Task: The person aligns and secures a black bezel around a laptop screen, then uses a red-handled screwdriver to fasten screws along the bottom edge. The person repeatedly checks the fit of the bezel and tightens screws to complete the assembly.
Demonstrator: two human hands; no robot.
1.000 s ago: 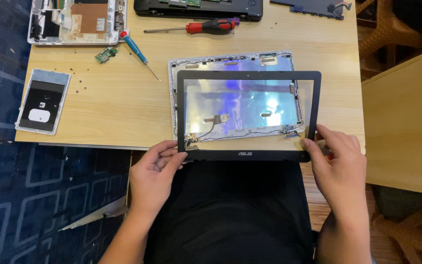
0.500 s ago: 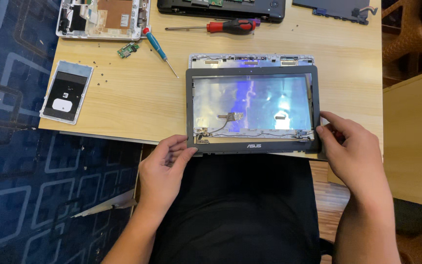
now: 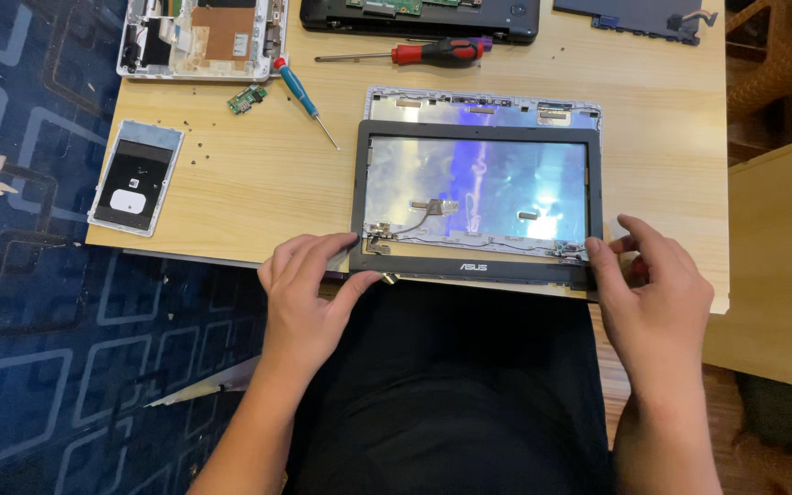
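At the near edge of the wooden table [image 3: 231, 197], the left hand [image 3: 309, 298] is pinching the lower left corner of the dark screen bezel [image 3: 477, 268], thumb under the edge and fingers laid together on top. The right hand [image 3: 654, 289] is gripping the lower right corner, fingers slightly spread, thumb against the frame. The bezel is lying flat over the silver lid shell [image 3: 483, 103], its long axis running left to right, its bottom bar facing the person. Compared with half a second ago, both hands are sitting closer in on the corners and the bezel is lying squarer on the shell. Farther back, a blue screwdriver [image 3: 302, 98] is pointing its tip toward the lid, and a red-handled screwdriver [image 3: 414, 53] is lying crosswise.
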